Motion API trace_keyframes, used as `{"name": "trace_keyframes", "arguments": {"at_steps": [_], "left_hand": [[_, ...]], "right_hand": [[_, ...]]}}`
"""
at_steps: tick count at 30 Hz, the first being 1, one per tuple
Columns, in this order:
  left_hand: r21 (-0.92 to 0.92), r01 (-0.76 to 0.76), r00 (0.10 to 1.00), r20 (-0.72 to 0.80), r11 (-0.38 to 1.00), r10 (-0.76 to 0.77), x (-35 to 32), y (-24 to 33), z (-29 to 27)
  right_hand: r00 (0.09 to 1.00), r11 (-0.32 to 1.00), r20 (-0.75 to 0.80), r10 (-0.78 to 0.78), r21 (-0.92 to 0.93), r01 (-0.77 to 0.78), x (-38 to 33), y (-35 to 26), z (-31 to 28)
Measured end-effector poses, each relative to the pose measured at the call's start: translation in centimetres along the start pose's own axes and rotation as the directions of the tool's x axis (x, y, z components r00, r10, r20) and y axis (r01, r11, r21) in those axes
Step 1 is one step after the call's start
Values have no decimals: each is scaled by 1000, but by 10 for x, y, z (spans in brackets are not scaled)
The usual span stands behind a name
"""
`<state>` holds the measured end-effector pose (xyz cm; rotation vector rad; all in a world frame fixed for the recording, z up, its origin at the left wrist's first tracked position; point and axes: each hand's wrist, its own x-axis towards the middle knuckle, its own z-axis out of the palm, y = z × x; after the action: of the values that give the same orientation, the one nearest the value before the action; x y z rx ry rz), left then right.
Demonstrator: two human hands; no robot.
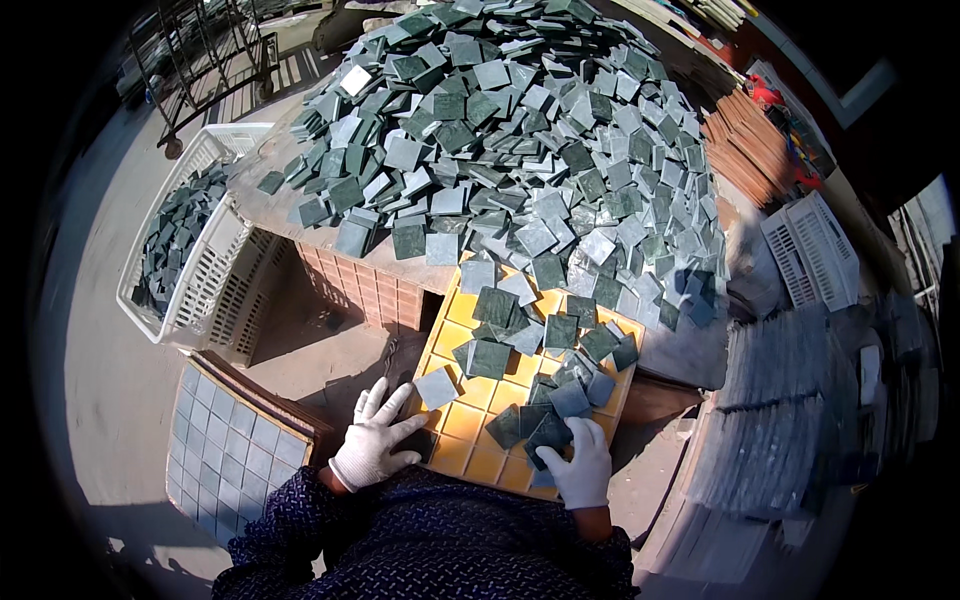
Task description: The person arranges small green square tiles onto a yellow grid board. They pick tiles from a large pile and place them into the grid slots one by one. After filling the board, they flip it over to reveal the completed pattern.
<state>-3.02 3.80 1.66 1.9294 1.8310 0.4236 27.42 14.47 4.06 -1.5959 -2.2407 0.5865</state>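
1. Dark green square tile [549,436] is framed by the thumb and fingers of the gloved right hand [583,467], near the lower right of a yellow gridded tray [462,421]; whether it is firmly pinched cannot be told.
2. The gloved left hand [375,445] is held with fingers spread apart at the tray's left edge; nothing is seen in its grasp.
3. Loose tiles [489,359] are strewn across the tray, several overlapped and skewed over the dividers, with some cells left bare.
4. Tiles could be tipped off the edge or chipped if the overlapped cluster is shoved; a slide could be set off if the heap's loose lower fringe is nudged.
5. The tan surface [275,212] beyond is mostly covered by a heap of green and grey tiles [520,140].
6. In the sunlit work area, a tile-filled white crate [190,325] and a gridded tile panel [235,435] are seen at left; plastic-wrapped stacks [765,400] are ranged at right.
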Motion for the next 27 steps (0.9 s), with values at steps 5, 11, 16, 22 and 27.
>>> {"name": "trace_keyframes", "arguments": {"at_steps": [5, 11, 16, 22, 27], "left_hand": [[-65, -215, 971, -122, 975, 206, 29, 41, 22], [169, -284, 955, -38, 944, 294, 78, 75, 35], [167, -321, 934, -105, 932, 341, 88, 64, 43], [187, -281, 881, -339, 941, 330, 102, 58, 34], [105, -186, 858, -467, 977, 213, 104, 45, 4]], "right_hand": [[999, 999, -28, -32, -23, 32, -7, 11, 11], [962, 999, -271, 30, 22, -25, 17, 38, 11], [984, 979, -165, 66, 200, -32, 7, 42, -3], [974, 983, -213, 77, 181, -38, -3, 47, 0], [990, 981, -138, 12, 193, 15, -9, 33, -9]]}}
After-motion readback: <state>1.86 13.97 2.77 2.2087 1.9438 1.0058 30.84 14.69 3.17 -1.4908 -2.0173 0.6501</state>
